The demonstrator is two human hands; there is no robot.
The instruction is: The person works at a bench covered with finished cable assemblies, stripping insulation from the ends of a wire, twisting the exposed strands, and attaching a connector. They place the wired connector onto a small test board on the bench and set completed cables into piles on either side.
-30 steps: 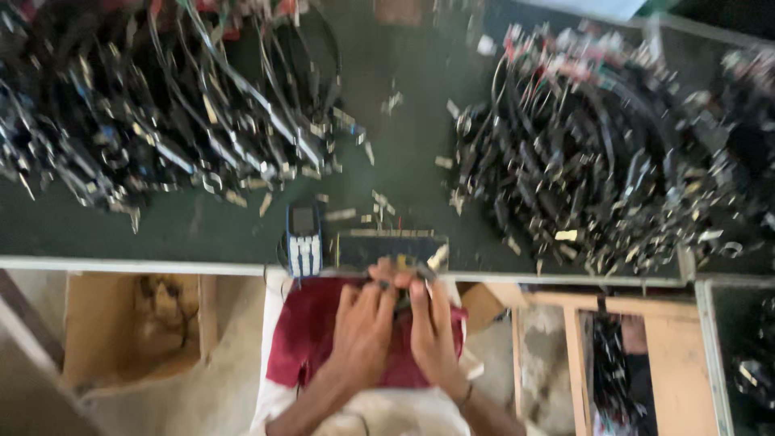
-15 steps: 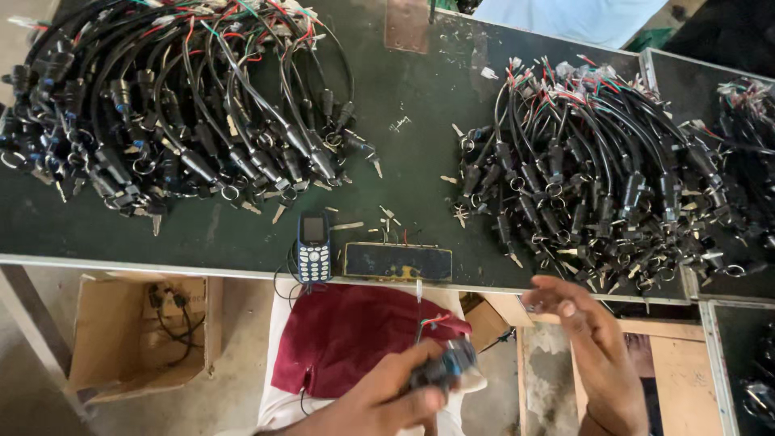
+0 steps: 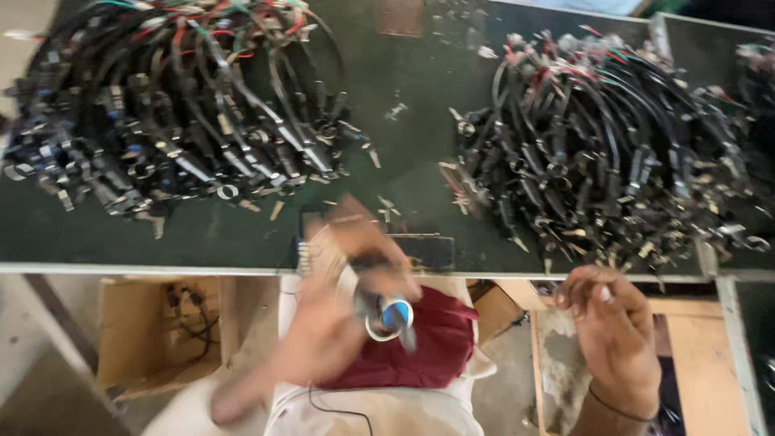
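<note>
Head view: left hand (image 3: 339, 282) grips a ringed part (image 3: 387, 316), blurred.

Dark green table (image 3: 404, 153) (two cable heaps (image 3: 178, 113) (image 3: 605, 153), scattered metal bits (image 3: 387, 210))

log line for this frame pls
left hand: holds small round part, blurred | right hand: empty, open at table edge | cable piles: untouched

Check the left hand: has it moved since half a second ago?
Yes. The left hand, blurred, has risen from below the red cloth to the green table's edge, holding a small blue-tipped part.
</note>
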